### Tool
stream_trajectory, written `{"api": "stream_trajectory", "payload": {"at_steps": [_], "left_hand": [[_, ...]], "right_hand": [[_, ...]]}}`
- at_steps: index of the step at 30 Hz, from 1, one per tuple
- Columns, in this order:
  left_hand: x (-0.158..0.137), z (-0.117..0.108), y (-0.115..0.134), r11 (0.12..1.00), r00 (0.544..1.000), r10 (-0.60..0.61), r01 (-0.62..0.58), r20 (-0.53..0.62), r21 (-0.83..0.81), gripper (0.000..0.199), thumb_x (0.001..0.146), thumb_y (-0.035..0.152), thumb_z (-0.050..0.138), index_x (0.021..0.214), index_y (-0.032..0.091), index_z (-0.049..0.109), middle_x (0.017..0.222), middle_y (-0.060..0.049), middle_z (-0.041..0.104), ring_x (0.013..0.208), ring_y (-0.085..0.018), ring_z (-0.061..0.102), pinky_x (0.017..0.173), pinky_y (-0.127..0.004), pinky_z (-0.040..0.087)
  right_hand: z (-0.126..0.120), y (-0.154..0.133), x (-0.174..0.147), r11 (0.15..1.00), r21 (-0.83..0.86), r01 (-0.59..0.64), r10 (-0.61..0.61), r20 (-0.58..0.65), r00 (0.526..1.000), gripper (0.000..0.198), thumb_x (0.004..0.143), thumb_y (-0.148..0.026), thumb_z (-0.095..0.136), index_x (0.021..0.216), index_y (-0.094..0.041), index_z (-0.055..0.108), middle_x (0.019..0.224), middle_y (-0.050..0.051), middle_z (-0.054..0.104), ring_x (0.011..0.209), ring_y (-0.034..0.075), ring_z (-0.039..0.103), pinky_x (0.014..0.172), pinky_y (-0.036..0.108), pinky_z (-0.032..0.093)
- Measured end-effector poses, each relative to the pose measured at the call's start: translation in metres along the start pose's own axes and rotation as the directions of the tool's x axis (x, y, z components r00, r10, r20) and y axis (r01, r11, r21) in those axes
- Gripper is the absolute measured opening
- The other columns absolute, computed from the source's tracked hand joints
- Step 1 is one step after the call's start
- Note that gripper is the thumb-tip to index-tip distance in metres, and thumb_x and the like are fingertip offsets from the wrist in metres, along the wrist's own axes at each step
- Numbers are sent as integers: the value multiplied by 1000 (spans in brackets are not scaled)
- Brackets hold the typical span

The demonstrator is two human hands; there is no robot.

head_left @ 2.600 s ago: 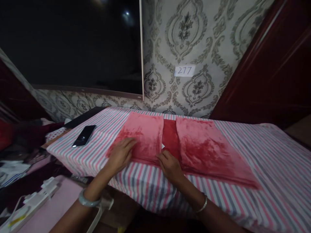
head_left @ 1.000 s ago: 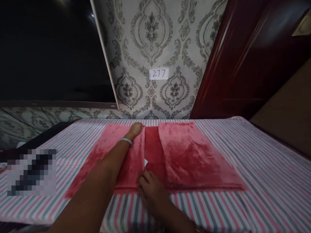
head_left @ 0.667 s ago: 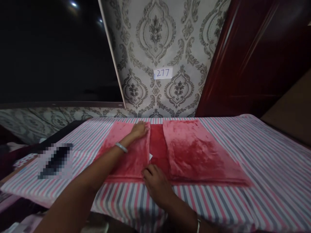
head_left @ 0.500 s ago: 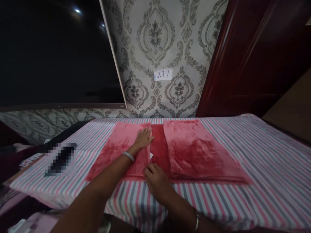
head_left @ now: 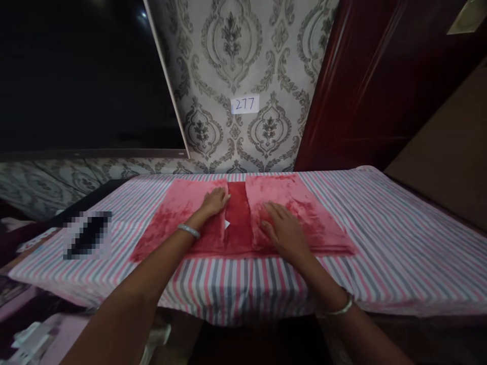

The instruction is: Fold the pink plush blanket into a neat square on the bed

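A plush red-pink blanket point(head_left: 304, 197) lies on the table, its left and right sides folded inward. Between the two folded panels a strip of darker red shows. My left hand point(head_left: 215, 202) rests flat on the left panel near its inner edge, fingers spread. On the right panel, close to its inner edge, lies my right hand point(head_left: 283, 228) with the fingers stretched out. A small white tag point(head_left: 227, 223) sticks out at the inner edge of the left panel.
A striped cloth point(head_left: 395, 243) covers the table. Behind it are a patterned wall with a paper marked 277 point(head_left: 245, 104), a large dark screen point(head_left: 87, 76) and a dark red glossy panel point(head_left: 365, 91). A blurred-out dark object point(head_left: 87, 235) lies at left.
My right hand has moved from the left panel's lower inner corner across to the right panel and opened out. My left hand stays on the left panel. The view has shifted slightly.
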State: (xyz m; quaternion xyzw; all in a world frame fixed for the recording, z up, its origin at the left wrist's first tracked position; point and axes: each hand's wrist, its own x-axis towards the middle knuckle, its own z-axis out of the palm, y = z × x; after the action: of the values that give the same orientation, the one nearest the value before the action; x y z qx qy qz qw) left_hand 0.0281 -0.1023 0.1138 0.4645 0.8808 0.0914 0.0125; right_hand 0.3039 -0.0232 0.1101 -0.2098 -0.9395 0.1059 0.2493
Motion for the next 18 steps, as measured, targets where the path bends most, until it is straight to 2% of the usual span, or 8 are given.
{"api": "stream_trajectory", "payload": {"at_steps": [1,3,6,11,15,18], "left_hand": [[-7,3,3,1000,1000,-11,11,-8,2,63,104,48,29,154,11,35,162,-22,34,152,-32,28,121,-54,22],[-24,12,11,999,999,-13,14,-34,32,67,102,51,34,155,10,34,163,-23,30,154,-35,22,121,-58,18],[-46,30,23,991,997,21,-10,-80,130,68,100,53,39,153,11,39,164,-24,28,154,-37,21,121,-62,17],[-55,36,31,984,996,36,-20,-84,179,66,100,52,38,152,12,41,163,-23,30,153,-36,24,120,-61,20],[-50,26,30,996,998,7,-2,-59,87,64,99,50,44,152,15,41,164,-22,29,153,-36,23,121,-61,17],[-56,17,28,1000,1000,14,-14,-20,-8,58,101,44,41,152,16,41,162,-19,35,152,-32,28,122,-55,21]], "right_hand": [[3,6,3,998,-50,-43,46,47,998,58,104,-40,35,157,-17,38,161,12,39,149,31,30,120,51,26],[16,8,3,991,-118,-57,75,157,985,62,103,-44,37,159,-19,34,166,11,30,153,32,20,121,54,21],[39,2,-5,991,-136,-5,41,269,962,60,103,-44,39,159,-24,34,166,9,29,154,30,19,121,56,17],[47,-3,-13,994,-111,-13,42,263,964,58,103,-41,39,158,-24,36,166,7,30,154,30,21,122,56,16],[42,-3,-12,993,-118,-5,33,241,970,58,103,-40,39,158,-23,37,165,9,30,154,30,22,122,55,16],[40,-3,-13,992,-124,-8,37,239,970,57,103,-39,39,157,-21,38,165,8,32,153,30,24,122,55,17]]}}
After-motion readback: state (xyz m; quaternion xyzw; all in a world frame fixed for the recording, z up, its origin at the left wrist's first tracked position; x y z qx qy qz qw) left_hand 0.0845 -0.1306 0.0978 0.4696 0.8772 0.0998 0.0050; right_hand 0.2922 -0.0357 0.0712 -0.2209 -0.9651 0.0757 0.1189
